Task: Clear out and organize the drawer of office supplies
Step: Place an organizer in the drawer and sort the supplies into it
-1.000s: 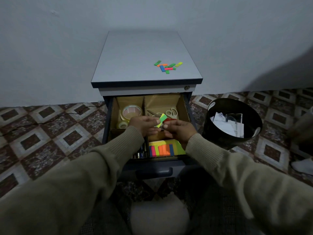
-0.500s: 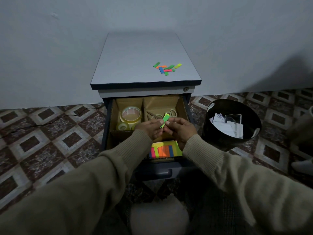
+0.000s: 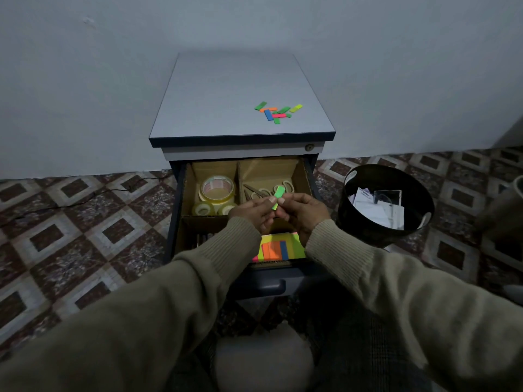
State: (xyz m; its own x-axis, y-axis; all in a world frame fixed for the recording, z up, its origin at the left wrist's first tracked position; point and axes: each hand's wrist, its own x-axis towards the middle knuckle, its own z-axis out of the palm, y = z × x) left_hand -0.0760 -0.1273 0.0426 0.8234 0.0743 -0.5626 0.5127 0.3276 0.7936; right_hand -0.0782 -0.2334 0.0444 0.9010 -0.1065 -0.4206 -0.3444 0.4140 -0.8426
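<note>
A: Step shown? Both grips, left hand [image 3: 256, 212] and right hand [image 3: 301, 210], pinch a green tab [image 3: 277, 197] above the drawer [image 3: 307, 176].

B: Sorting, probably; next, likely lay it among the tabs [image 3: 276, 112] on the counter [image 3: 226, 103].

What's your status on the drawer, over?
Left hand and right hand both pinching one green sticky tab over open drawer. Loose tabs on cabinet top. Nothing blocking.

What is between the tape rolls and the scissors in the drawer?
In the head view, a brown cardboard divider wall stands between the tape rolls and the scissors, splitting the drawer into separate compartments.
</note>
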